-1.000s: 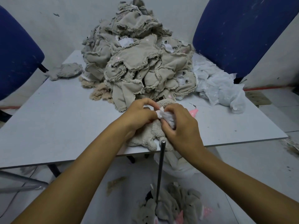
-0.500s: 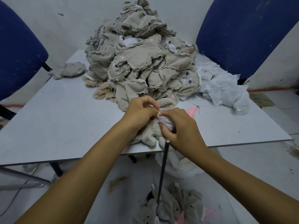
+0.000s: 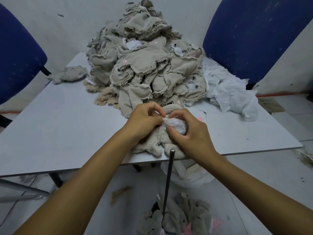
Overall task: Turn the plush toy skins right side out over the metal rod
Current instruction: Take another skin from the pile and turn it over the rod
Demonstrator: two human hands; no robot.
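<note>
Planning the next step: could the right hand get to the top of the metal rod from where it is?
Probably yes. The rod tip stands bare just beside the right hand, nothing between them. But that hand is pinching white fabric, so it must let go first.

Both bare forearms reach forward from the bottom corners and converge at the middle. The left hand (image 3: 144, 119) is turned palm-down, knuckles raised, its thumb and forefinger pinched together at their tips, the other fingers curled under. The right hand (image 3: 189, 131) sits just beside it, back of the hand facing up, fingers bent into a loose claw and closed around a wad (image 3: 176, 124) of white material, thumb pressed against its near side. The fingertips of the two hands nearly meet. Both wrists are slightly flexed downward.
</note>
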